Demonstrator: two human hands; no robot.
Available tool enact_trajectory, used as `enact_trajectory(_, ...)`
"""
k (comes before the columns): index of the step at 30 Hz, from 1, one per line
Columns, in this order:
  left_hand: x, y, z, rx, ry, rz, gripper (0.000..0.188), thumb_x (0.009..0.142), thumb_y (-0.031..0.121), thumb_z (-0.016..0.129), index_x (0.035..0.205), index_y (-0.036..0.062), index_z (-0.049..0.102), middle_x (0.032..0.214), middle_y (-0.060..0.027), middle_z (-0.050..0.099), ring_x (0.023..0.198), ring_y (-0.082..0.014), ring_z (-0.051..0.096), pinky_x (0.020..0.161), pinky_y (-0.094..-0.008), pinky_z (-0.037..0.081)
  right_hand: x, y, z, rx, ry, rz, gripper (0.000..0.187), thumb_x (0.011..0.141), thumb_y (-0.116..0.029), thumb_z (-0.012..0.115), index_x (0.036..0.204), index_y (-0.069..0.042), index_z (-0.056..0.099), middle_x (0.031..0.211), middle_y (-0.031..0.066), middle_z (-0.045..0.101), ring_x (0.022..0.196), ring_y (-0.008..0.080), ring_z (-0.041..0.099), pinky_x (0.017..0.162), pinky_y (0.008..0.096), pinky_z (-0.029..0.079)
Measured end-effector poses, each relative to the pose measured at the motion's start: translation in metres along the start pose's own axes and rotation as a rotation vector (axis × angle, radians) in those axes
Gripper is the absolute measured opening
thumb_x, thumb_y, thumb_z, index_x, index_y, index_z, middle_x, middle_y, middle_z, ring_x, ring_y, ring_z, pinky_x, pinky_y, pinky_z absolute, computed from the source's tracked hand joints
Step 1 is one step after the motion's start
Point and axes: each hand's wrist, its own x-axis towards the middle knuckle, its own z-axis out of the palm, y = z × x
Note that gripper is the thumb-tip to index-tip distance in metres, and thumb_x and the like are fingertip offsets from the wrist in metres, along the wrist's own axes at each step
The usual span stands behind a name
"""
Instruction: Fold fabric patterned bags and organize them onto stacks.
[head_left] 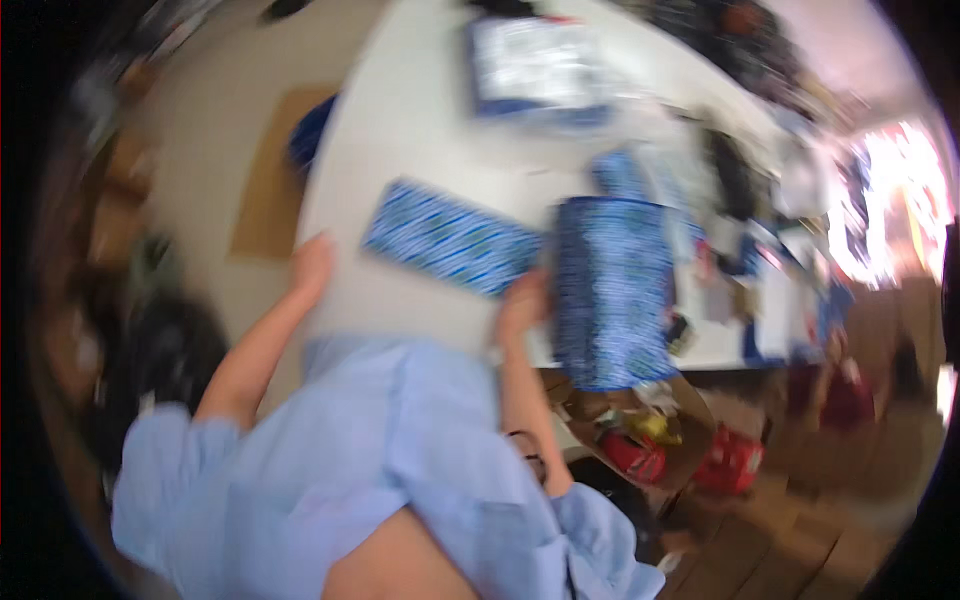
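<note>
The whole picture is smeared by motion. A flat oblong piece with blue and white stripes (445, 236) lies slanted on the white table (430, 130). My right hand (523, 302) is at its lower right corner and seems to touch it; the fingers are too blurred to show a grip. Close to the right of that hand stands a larger blue patterned bundle or bag (612, 290), reaching over the table's near edge. At the table's left edge is my left hand (313, 266), apart from the striped piece, its fingers blurred.
A clear plastic-wrapped pack (540, 65) with blue beneath lies farther back. Mixed items, including a dark object (728, 170), crowd the table's right side. Below the near edge, an open carton (690, 430) holds red and yellow wrappers. A brown cardboard sheet (275, 185) lies left on the floor.
</note>
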Motion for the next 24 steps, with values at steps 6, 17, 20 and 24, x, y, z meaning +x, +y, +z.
enact_trajectory(6, 0.040, -0.032, -0.006, 0.219, 0.052, -0.093, 0.025, 0.082, 0.016, 0.033, 0.077, 0.0006, 0.053, 0.080, -0.0185, 0.057, 0.074, -0.0371, 0.055, 0.062, -0.0447, 0.043, -0.013, 0.000, -0.010, 0.134, 0.250, -0.144, 0.017, 0.077, -0.015, 0.043, 0.093, -0.011, 0.049, 0.074, 0.0066, 0.055, 0.057, 0.0211, 0.055, 0.062, 0.0379, 0.041)
enact_trajectory(17, 0.160, -0.013, 0.042, -0.128, 0.023, -0.196, 0.017, 0.075, 0.010, 0.050, 0.086, -0.0016, 0.051, 0.073, -0.0193, 0.058, 0.064, -0.0380, 0.056, 0.062, -0.0413, 0.046, -0.008, 0.003, -0.019, 0.191, 0.123, -0.096, 0.018, 0.075, -0.015, 0.051, 0.092, -0.011, 0.050, 0.073, 0.0050, 0.054, 0.060, 0.0223, 0.053, 0.065, 0.0344, 0.040)
enact_trajectory(20, 0.154, 0.033, 0.028, -0.663, 0.086, -0.482, 0.019, 0.073, 0.008, 0.051, 0.090, -0.0007, 0.051, 0.085, -0.0177, 0.058, 0.077, -0.0340, 0.056, 0.071, -0.0381, 0.045, -0.011, -0.001, -0.017, 0.177, 0.155, -0.094, 0.018, 0.076, -0.016, 0.050, 0.093, -0.011, 0.050, 0.074, 0.0065, 0.055, 0.061, 0.0242, 0.054, 0.067, 0.0367, 0.040)
enact_trajectory(24, 0.081, 0.068, 0.033, -0.171, 0.365, 0.330, 0.043, 0.072, 0.007, 0.054, 0.112, 0.0004, 0.042, 0.116, -0.0171, 0.042, 0.113, -0.0297, 0.035, 0.095, -0.0372, 0.025, -0.019, 0.001, 0.008, 0.185, 0.099, -0.091, 0.021, 0.080, -0.021, 0.045, 0.097, -0.010, 0.050, 0.077, 0.0114, 0.056, 0.067, 0.0252, 0.055, 0.071, 0.0415, 0.039)
